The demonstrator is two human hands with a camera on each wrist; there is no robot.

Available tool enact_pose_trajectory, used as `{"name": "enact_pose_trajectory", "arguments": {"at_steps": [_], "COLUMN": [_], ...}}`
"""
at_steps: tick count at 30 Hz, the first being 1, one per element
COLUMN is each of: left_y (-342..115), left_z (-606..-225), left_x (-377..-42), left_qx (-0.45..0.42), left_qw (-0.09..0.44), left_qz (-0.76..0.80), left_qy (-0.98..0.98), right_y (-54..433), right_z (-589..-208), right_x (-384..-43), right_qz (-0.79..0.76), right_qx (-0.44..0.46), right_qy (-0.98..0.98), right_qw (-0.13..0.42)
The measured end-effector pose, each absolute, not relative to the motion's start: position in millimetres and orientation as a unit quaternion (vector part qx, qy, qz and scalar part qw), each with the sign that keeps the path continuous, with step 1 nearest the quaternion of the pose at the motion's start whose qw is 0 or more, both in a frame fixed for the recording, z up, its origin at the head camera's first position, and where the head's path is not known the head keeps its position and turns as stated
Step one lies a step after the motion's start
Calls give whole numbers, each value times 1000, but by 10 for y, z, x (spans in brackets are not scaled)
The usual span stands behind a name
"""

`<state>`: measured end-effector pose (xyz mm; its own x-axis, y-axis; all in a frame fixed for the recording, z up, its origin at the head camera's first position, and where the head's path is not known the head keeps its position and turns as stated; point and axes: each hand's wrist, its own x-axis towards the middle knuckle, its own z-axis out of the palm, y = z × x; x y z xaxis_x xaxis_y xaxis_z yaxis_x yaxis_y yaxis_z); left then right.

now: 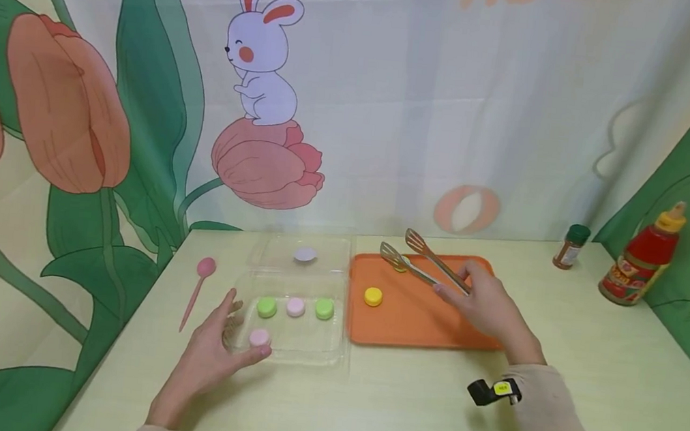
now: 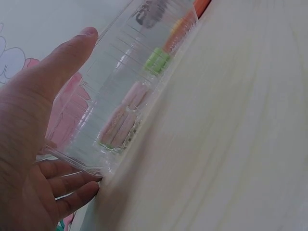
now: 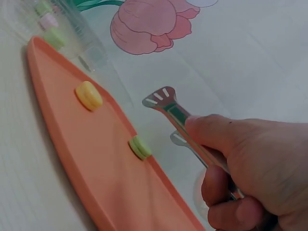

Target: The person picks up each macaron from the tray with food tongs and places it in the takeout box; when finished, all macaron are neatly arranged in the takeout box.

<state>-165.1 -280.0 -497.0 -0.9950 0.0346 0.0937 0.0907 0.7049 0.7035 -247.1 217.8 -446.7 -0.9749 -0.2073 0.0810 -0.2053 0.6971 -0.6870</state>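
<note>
My right hand [image 1: 487,307] holds metal tongs [image 1: 439,263] with slotted tips, raised over the orange tray [image 1: 427,327]; the tong arms stand apart with nothing between them. On the tray lie a yellow macaron [image 1: 373,297] and, near its back edge, a green macaron [image 3: 140,147], partly covered by the tongs in the head view. Left of the tray sits a clear plastic box [image 1: 308,357], its lid folded back. Two green macarons [image 1: 324,309] and two pink macarons [image 1: 296,307] are inside. My left hand [image 1: 210,347] rests at the box's front left corner, thumb and fingers spread about it.
A pink spoon [image 1: 199,292] lies at the left of the table. Toward the back right stand a small green-capped spice jar [image 1: 571,248] and a red sauce bottle [image 1: 642,258]. A printed curtain [image 1: 391,110] hangs along the table's back edge.
</note>
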Motion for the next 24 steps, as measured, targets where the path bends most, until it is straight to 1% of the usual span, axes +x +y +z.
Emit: {"name": "enact_pose_trajectory", "arguments": {"at_steps": [5, 10, 24], "left_y": [-2796, -2794, -2778], "left_z": [-4975, -4966, -4957], "left_x": [-1657, -1656, -1667], "left_qx": [-37, -34, -33], "left_qw": [41, 36, 31], "left_qz": [-384, -380, -383], "left_qy": [-922, -924, -923], "right_y": [2171, 2179, 2160], "right_z": [-4533, -4586, -4633], "right_x": [-2498, -2510, -2523], "right_qz": [-364, -339, -321], "right_qx": [-105, -103, -130], "right_qy": [925, 935, 938], "right_qw": [15, 16, -8]}}
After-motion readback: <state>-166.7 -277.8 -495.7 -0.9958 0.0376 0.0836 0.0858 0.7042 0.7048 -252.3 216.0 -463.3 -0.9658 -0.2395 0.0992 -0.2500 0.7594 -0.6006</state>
